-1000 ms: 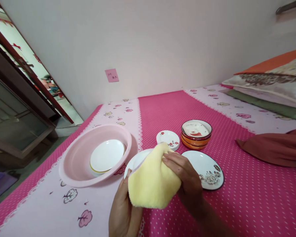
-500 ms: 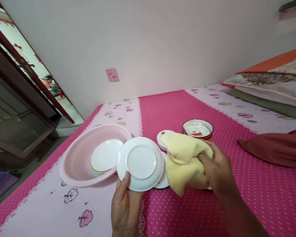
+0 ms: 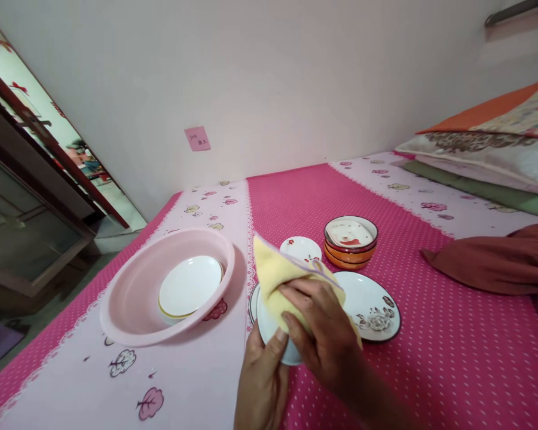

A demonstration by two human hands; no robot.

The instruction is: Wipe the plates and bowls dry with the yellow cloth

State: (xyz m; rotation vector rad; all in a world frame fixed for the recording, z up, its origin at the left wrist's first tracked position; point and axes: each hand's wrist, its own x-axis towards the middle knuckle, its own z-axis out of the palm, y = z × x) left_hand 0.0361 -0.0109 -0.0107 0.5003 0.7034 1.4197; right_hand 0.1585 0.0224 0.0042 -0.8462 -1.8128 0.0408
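My left hand grips the lower edge of a small white plate, thumb on its face. My right hand presses a yellow cloth against that plate, fingers closed over the cloth. The cloth hides most of the plate. Under and behind it lies another plate, only its rim showing. To the right lies a white plate with a flower print and dark rim.
A pink plastic basin holding white plates sits at left. Behind are a stack of small flowered saucers and stacked orange and red bowls. A dark red cloth lies at right, pillows at the far right.
The plate, held up with its underside showing half a second ago, is lower and turned, and my right hand has brought the yellow cloth back onto it from the right.
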